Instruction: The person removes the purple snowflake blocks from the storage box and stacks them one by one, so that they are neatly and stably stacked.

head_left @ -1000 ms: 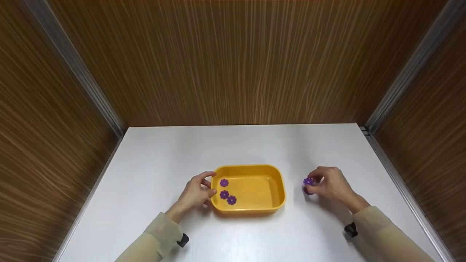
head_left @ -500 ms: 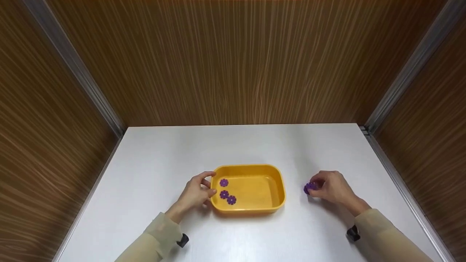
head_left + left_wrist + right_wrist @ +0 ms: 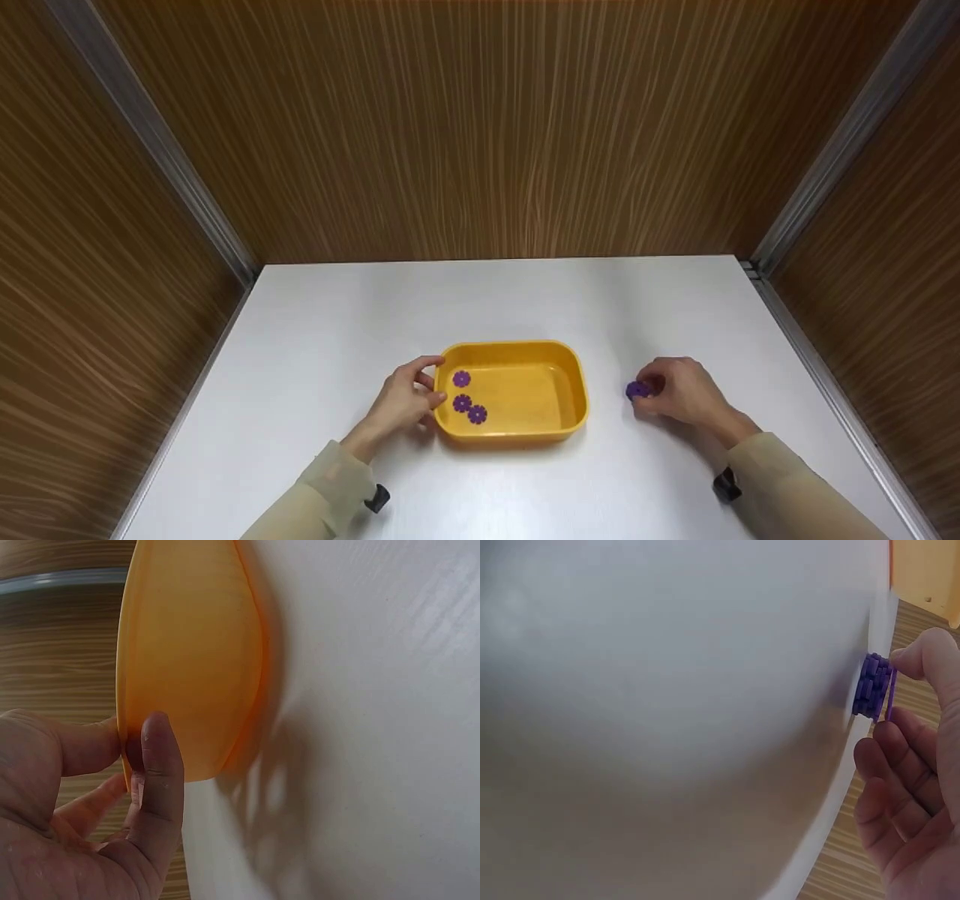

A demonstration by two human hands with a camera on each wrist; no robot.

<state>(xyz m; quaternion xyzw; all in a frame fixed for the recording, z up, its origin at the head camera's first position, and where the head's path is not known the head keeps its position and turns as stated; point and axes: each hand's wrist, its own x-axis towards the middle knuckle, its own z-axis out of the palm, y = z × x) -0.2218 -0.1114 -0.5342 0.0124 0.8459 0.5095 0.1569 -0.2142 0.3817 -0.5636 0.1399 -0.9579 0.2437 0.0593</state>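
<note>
Purple discs are standing stacked right of the yellow tray, your right hand is pinching the top disc, your left hand is gripping the tray's left rim, three loose discs are lying inside

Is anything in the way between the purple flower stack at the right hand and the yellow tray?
Nothing visible: only bare white table lies between the purple stack and the yellow tray, whose right wall is the one raised edge. The left hand holds the opposite end.
</note>
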